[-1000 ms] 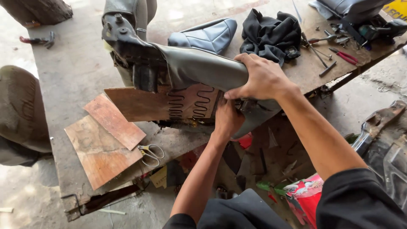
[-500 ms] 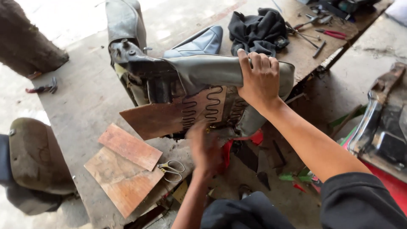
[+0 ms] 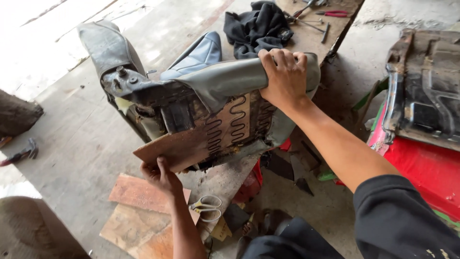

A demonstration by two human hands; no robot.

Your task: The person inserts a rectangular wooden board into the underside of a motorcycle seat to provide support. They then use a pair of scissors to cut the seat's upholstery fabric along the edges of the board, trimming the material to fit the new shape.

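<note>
Head view: right hand (image 3: 283, 76) clamps the grey vinyl cover on the far right edge of the upturned car seat with zigzag springs (image 3: 211, 115), tilted on the wooden workbench (image 3: 72, 139). Left hand (image 3: 160, 175) grips the brown board panel (image 3: 179, 148) at its near left; white-handled scissors (image 3: 206, 207) lie just near.

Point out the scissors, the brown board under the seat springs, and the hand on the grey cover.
scissors (image 3: 207, 207), head view, on the handles.
brown board (image 3: 175, 149), head view, bare lower part.
right hand (image 3: 283, 76), head view, back of hand.

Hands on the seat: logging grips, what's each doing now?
Left hand: closed on the brown board under the car seat.
Right hand: closed on its grey cover.
</note>
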